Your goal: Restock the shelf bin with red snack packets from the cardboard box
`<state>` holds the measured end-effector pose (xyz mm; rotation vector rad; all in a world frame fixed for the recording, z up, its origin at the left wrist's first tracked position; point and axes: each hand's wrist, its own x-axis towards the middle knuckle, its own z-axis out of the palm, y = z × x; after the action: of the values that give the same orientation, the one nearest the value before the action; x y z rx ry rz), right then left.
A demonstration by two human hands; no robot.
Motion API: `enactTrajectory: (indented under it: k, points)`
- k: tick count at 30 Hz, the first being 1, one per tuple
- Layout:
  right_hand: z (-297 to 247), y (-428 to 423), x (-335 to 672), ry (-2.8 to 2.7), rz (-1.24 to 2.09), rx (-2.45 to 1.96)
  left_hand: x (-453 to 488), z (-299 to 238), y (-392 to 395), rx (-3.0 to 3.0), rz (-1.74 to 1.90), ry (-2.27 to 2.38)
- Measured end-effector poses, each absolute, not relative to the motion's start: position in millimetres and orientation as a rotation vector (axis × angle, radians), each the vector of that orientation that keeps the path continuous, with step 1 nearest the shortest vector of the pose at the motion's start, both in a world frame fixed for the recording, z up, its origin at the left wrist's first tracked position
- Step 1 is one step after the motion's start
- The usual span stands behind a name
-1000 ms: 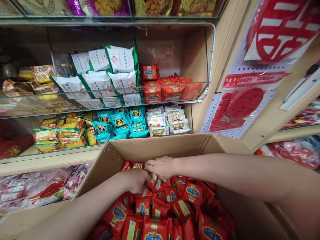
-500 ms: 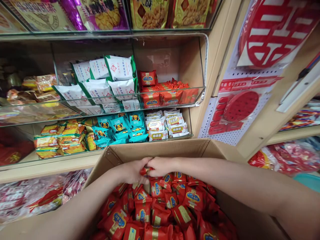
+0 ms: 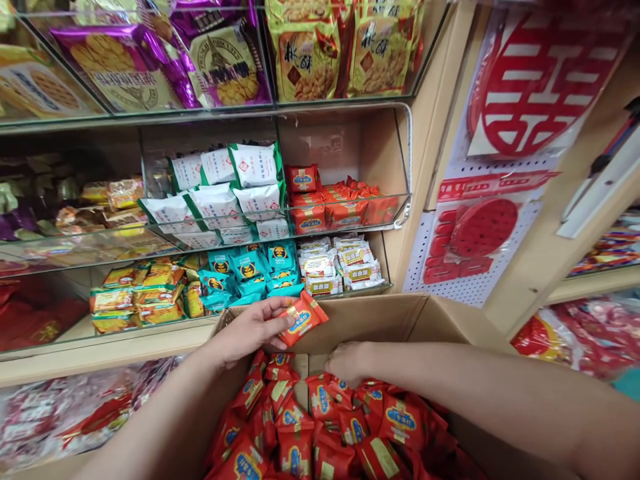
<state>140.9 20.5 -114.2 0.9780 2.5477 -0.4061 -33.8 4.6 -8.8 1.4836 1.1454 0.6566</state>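
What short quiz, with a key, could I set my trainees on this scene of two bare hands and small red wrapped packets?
1. Fill the gap: the ____ hand holds up a small red wrapped packet with a blue label.
2. Which stacks stand immediately right of the shiny teal packets?
A) purple biscuit bags
B) small white packets with gold labels
C) white-and-green packets
3. True or false: the right hand rests on the shiny teal packets.

Key:
1. Left hand
2. B
3. False; it is down inside the open brown cardboard box.
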Motion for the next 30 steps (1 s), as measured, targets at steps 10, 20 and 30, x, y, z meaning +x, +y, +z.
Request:
enactTrajectory:
  k: [10,20,30]
  points:
    - [-34,8,139,2.462,-0.272,0.859,-30,-9,7,1.487,1.035,1.133]
    - [5,35,191,3.158,-1.391,1.111,-22,-15,6,1.559,1.160,1.079]
    - [2,31,188,3.350,-1.000,1.088,-20,-16,0,1.606,1.022,1.055]
